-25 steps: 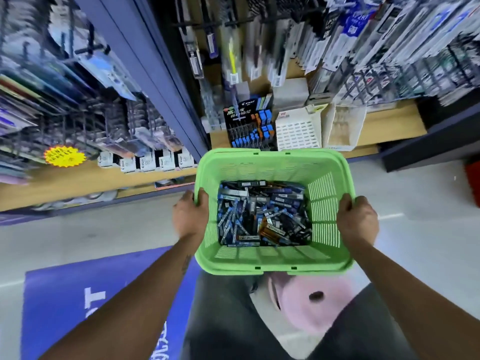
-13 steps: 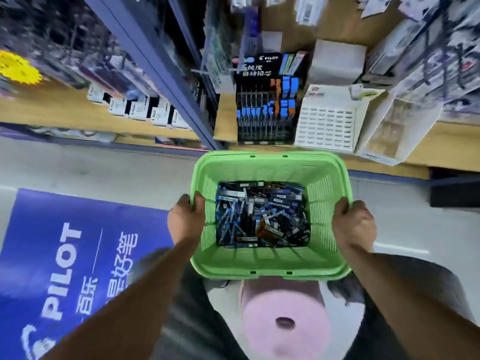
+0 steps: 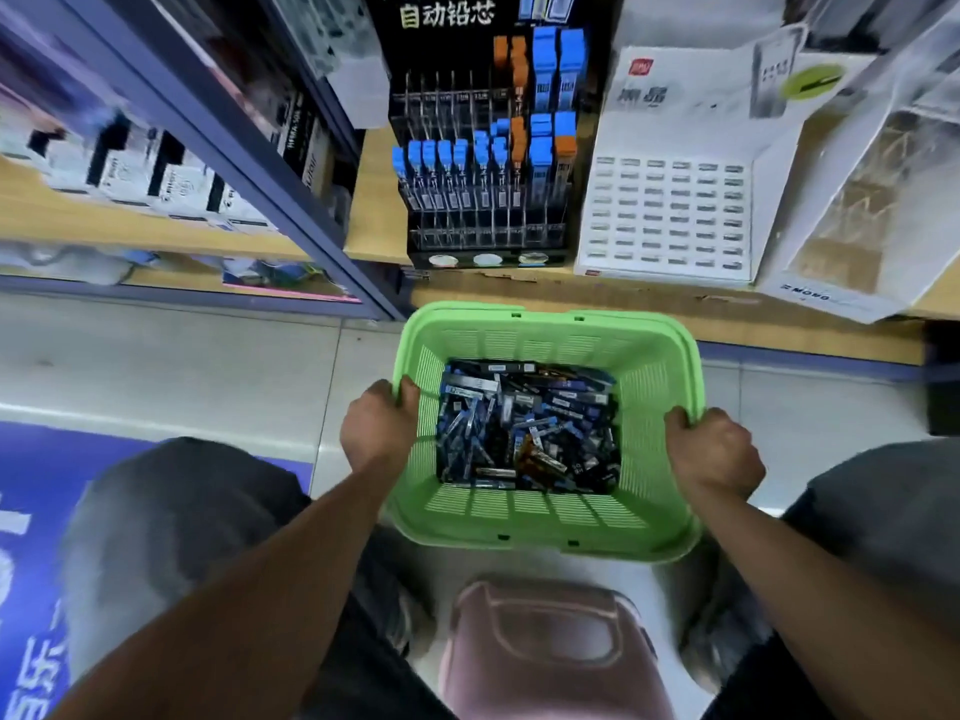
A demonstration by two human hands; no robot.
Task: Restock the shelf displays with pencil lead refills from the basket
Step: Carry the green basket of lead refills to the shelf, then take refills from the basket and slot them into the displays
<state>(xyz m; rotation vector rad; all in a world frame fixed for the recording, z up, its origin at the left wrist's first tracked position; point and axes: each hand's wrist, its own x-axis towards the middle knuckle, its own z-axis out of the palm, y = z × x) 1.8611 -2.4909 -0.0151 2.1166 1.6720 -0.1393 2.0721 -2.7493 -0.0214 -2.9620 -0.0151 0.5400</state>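
While your left hand (image 3: 379,433) curls over the left rim of the green basket (image 3: 660,366) and your right hand (image 3: 714,452) grips the right rim the same way, you have sunk lower in front of the shelf than you were a second ago. Both hands are closed on the basket and nothing else, exactly as they were; only your position has changed. The basket now hangs between your knees, just above the pink stool (image 3: 545,652) at the bottom centre of the frame, and the loose heap of lead refills (image 3: 524,423) lies untouched on its floor.

Beyond the far rim, the black display rack (image 3: 483,236) has come from small and distant to large at the top centre, directly ahead of the basket. Its blue and orange packs fill the middle and right rows, while the front rows and upper left slots look bare. To its right sits a white display tray (image 3: 670,210), also seemingly short of stock.

You look to be in reach now, so carrying is likely over. Neither hand is free yet, though, so no restocking has begun.
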